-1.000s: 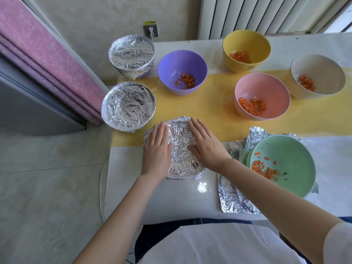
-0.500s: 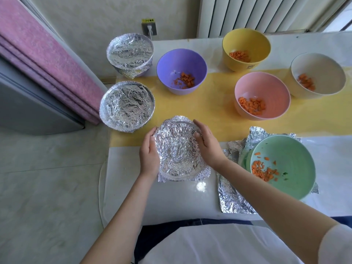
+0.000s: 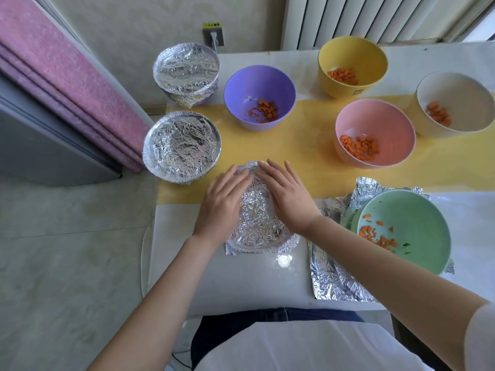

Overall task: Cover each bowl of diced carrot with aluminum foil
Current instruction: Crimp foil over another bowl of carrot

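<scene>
1. Lower centre, nearest us: left hand [image 3: 222, 202] and right hand [image 3: 288, 199] both lie flat, fingers straight, palms down on the foil [image 3: 254, 210] over the near bowl [image 3: 267, 243]. Neither grips anything, they only press. The left fingers are a bit blurred.
2. The near bowl sits on the table [image 3: 241, 285], just below the yellow strip [image 3: 308, 162]. Its foil is already shaped over the rim, but loose corners stick out along the near edge. We judge it almost done, with tucking left. Its contents are hidden.
3. Lower right: green bowl [image 3: 417, 218], with carrot [image 3: 375, 236] showing and no cover. It rests on a crumpled sheet [image 3: 334, 279] that spreads under and beside it. That is likely its cover, not yet pulled over.
4. Mid left: left covered bowl [image 3: 182, 145], with foil over the rim and wrapped down the side. Done.
5. Mid right: pink bowl [image 3: 375, 121], open, carrot visible. To do.
6. Upper centre: purple bowl [image 3: 257, 84], open, carrot visible. To do.
7. Upper left: far covered bowl [image 3: 186, 68], done.
8. Upper right: yellow bowl [image 3: 351, 57], and the white bowl [image 3: 460, 97] at the right edge. Both are open with carrot inside. To do.
9. Tally of the eight bowls we see: two done, one nearly done, five left. We see no spare foil beyond that one sheet.
</scene>
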Available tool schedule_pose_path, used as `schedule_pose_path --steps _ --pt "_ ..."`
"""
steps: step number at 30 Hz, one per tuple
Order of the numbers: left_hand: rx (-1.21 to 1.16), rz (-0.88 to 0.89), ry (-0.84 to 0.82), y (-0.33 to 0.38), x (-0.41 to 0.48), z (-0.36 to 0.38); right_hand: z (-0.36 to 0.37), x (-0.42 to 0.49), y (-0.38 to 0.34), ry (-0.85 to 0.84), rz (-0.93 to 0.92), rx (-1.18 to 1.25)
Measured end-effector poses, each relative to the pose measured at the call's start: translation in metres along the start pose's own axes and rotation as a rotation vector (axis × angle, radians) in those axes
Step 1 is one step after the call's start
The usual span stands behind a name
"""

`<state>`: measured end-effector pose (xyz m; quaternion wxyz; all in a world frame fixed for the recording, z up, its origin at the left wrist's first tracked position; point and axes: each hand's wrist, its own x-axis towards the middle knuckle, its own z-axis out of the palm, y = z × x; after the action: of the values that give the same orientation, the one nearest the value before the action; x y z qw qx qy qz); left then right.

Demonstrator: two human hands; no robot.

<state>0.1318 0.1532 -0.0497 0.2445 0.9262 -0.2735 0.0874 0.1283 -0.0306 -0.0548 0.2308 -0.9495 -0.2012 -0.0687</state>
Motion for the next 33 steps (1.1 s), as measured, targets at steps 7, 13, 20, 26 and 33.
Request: schedule_pose_path --steps 7,13,20,26,33 --pt "-0.005 -0.099 -0.15 -0.01 0.021 0.009 -0.001 0.017 0.005 -0.115 0.075 0.077" --pt "-0.285 -0.357 -0.043 -0.004 0.033 0.001 -0.002 0.026 0.007 -0.05 0.322 0.297" --pt "-0.305 -0.391 0.012 -0.004 0.034 0.001 -0.002 0.03 0.007 -0.021 0.358 0.307" --pt "-0.265 -0.485 0.012 0.005 0.021 -0.001 -0.008 0.032 0.003 -0.159 0.316 0.266" --pt "-0.192 -0.769 0.0 0.024 -0.022 -0.015 -0.01 0.001 -0.004 -0.016 0.274 0.196"
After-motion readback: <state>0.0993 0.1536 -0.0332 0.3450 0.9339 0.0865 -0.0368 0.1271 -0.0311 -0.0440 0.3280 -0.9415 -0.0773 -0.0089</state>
